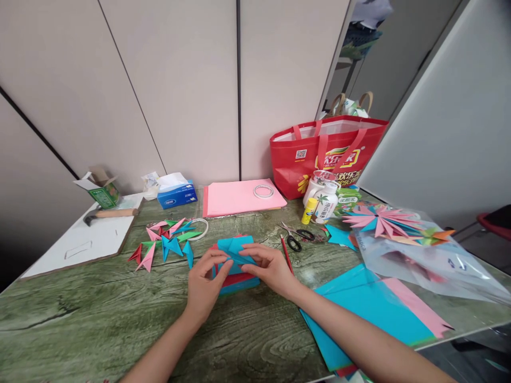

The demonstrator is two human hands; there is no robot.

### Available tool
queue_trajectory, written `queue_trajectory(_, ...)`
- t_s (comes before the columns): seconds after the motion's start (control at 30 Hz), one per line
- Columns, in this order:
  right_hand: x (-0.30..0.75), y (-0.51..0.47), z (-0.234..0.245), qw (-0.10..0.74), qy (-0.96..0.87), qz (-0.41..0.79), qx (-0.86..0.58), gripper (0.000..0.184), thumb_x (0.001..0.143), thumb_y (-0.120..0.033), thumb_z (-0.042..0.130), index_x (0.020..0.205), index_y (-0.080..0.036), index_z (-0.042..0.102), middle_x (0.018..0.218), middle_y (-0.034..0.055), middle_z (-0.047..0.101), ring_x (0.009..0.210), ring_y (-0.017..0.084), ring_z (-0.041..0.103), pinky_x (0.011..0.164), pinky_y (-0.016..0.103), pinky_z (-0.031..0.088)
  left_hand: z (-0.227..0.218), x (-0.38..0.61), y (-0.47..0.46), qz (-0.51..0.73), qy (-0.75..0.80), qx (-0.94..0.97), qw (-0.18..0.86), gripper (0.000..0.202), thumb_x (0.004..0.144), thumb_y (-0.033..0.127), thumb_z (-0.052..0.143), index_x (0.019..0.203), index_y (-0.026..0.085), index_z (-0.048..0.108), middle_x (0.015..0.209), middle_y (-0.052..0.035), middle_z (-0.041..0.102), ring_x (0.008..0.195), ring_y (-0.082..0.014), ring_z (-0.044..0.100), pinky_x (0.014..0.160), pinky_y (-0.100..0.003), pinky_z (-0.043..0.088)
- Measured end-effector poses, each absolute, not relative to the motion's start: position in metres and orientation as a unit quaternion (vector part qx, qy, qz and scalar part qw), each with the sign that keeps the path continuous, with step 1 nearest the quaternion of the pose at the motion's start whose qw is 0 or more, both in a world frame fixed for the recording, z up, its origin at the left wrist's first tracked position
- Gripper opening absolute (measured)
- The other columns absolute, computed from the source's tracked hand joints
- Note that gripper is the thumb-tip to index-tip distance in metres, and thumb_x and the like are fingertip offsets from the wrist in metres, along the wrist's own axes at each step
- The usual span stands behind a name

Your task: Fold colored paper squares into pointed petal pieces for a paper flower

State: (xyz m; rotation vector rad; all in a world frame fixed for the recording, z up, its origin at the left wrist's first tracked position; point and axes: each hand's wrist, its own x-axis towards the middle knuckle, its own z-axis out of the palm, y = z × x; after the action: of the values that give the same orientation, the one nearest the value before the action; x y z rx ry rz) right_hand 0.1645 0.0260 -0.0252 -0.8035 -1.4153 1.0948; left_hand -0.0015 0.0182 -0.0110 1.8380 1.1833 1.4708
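Note:
Both hands meet over a creased sheet of blue paper (235, 246) at the middle of the table. My left hand (205, 279) pinches its left side between thumb and fingers. On the opposite side, my right hand (269, 266) grips the paper with thumb and fingertips. Beneath the sheet lie small pieces of red and blue paper (239, 287). Folded paper pieces (171, 246) in pink, blue, green and red are scattered to the left. A red pencil (286, 254) lies just beyond my right hand, near the scissors (297, 236).
Large blue sheets (359, 303) lie under my right forearm. Pink paper (235, 197) with a tape roll, a tissue box (178, 194) and a red bag (327, 154) stand along the wall. A glue stick (309, 211), a hammer (112, 214) and a paper star (379, 221) are around.

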Motion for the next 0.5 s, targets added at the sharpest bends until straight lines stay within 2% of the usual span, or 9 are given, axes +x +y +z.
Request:
queue_trajectory(0.07,0.1638,0.0256,-0.0245,0.557,-0.592,0.468,-0.346,0.026,0.061,-0.023,0.073,0.087,-0.023,0.069,0.097,0.0061,0.064,0.092,0.02,0.059,0.074,0.03,0.048,-0.0118,-0.0005,0.0186,0.563,0.439,0.656,0.246,0.001,0.068,0.021,0.064,0.07,0.02,0.064,0.087,-0.0033,0.055,0.083,-0.0175,0.055,0.07,-0.028,0.045)
queue_trajectory(0.2,0.1623,0.0252,-0.0257,0.555,-0.586,0.478,-0.346,0.023,0.06,-0.023,0.073,0.083,-0.023,0.07,0.093,0.0052,0.066,0.089,0.019,0.06,0.072,0.029,0.049,-0.0103,0.0019,0.0208,0.598,0.438,0.595,0.312,0.021,0.062,0.022,0.068,0.082,0.02,0.063,0.103,-0.006,0.052,0.088,-0.019,0.055,0.07,-0.028,0.047)
queue_trajectory(0.33,0.1618,0.0254,-0.0286,0.553,-0.573,0.501,-0.339,0.022,0.06,-0.021,0.073,0.082,-0.023,0.07,0.093,0.0037,0.065,0.086,0.017,0.06,0.072,0.027,0.049,-0.0054,0.0036,0.0199,0.543,0.439,0.568,0.435,0.03,0.065,0.024,0.066,0.094,0.018,0.063,0.087,-0.0044,0.064,0.076,-0.0173,0.059,0.066,-0.027,0.048)
queue_trajectory(0.4,0.162,0.0257,-0.0297,0.549,-0.565,0.517,-0.334,0.022,0.06,-0.02,0.073,0.081,-0.022,0.069,0.092,0.0033,0.064,0.084,0.017,0.061,0.072,0.026,0.049,-0.0043,0.0031,0.0191,0.528,0.448,0.56,0.454,0.033,0.064,0.024,0.067,0.097,0.018,0.064,0.078,-0.0022,0.065,0.071,-0.0158,0.058,0.062,-0.024,0.047)
queue_trajectory(0.5,0.1626,0.0263,-0.0303,0.541,-0.553,0.546,-0.322,0.022,0.06,-0.023,0.073,0.081,-0.02,0.068,0.09,0.0031,0.064,0.081,0.016,0.061,0.07,0.026,0.05,-0.0065,0.0008,0.0195,0.516,0.451,0.548,0.479,0.035,0.063,0.025,0.069,0.098,0.019,0.066,0.078,-0.0022,0.068,0.071,-0.0166,0.059,0.062,-0.024,0.048)
